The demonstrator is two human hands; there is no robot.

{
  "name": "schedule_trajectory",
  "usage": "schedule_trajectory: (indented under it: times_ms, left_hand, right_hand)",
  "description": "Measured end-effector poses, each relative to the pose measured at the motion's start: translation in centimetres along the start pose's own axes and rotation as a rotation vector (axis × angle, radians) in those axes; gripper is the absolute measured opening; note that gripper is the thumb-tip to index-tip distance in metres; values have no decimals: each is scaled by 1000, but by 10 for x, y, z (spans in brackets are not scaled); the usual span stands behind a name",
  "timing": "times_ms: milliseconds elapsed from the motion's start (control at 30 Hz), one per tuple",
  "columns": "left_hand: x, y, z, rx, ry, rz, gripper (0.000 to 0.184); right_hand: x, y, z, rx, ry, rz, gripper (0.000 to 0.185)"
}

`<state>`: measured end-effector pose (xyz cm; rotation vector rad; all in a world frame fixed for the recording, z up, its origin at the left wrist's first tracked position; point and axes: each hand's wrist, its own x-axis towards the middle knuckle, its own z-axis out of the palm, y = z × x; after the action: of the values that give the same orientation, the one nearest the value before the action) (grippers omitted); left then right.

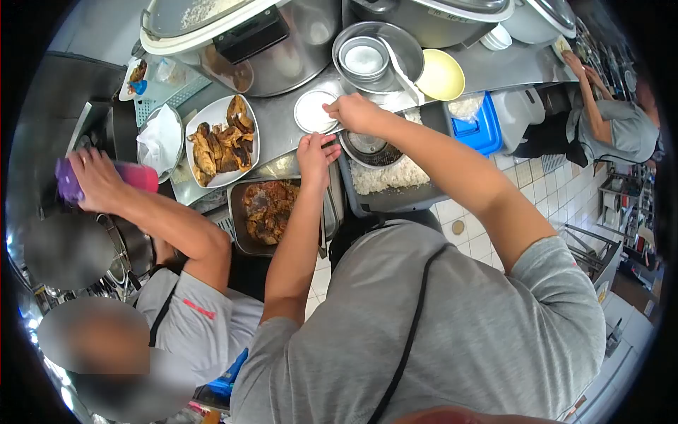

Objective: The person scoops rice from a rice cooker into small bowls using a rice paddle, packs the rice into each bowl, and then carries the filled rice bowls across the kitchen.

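A small round white dish (313, 112) rests at the counter's front edge. My right hand (354, 113) is closed at the dish's right rim; the fingertips overlap it, and what they grip is too small to make out. Just below the dish is my left hand (316, 157), palm turned up, with its fingers apart and nothing in them. Under my right forearm, a round metal strainer or bowl (369, 150) lies on white rice (385, 181) in a grey tub (367, 205). A metal tray (236, 244) of dark cooked food sits left of my left forearm.
Left stands a white plate (252, 159) of fried fish. Behind are a large cooker (304, 53), a metal basin (413, 46) and a yellow bowl (442, 73). A co-worker (212, 325) at left holds a purple-and-pink container (138, 177). Another person (618, 127) works far right.
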<state>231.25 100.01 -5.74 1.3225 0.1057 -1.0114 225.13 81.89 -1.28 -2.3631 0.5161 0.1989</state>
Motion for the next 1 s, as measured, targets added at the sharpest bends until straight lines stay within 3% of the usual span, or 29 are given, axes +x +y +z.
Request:
schedule_trajectory:
  times_ms: [100, 233, 367, 500, 567, 667, 767, 800, 833, 867, 1000]
  left_hand:
    - [3, 0, 1, 45, 14, -2, 22]
    - [5, -5, -1, 58, 17, 30, 20]
    - [9, 0, 4, 81, 26, 53, 20]
    - [10, 1, 4, 53, 60, 53, 18]
    - [9, -3, 6, 30, 62, 43, 18]
    - [10, -1, 6, -1, 68, 55, 18]
    - [7, 7, 4, 42, 92, 22, 19]
    - [7, 8, 3, 41, 95, 23, 19]
    - [7, 8, 0, 30, 96, 30, 19]
    - [7, 6, -2, 18, 97, 35, 19]
    - [6, 3, -6, 15, 93, 30, 20]
  right_hand:
    - [-6, -27, -11, -70, 157, -78, 35]
    - [5, -39, 2, -85, 44, 63, 42]
    - [14, -30, -5, -104, 18, 6, 43]
    - [-9, -12, 13, -64, 172, -198, 37]
    - [-10, -18, 16, -93, 153, -147, 42]
    - [-1, -23, 9, -102, -44, 11, 47]
    - [0, -15, 1, -107, 85, -156, 48]
    - [-1, -12, 0, -106, 84, -159, 48]
    - [-6, -14, -3, -77, 83, -84, 35]
    - [-10, -14, -3, -48, 79, -7, 40]
    - [-8, -5, 8, -82, 130, -58, 42]
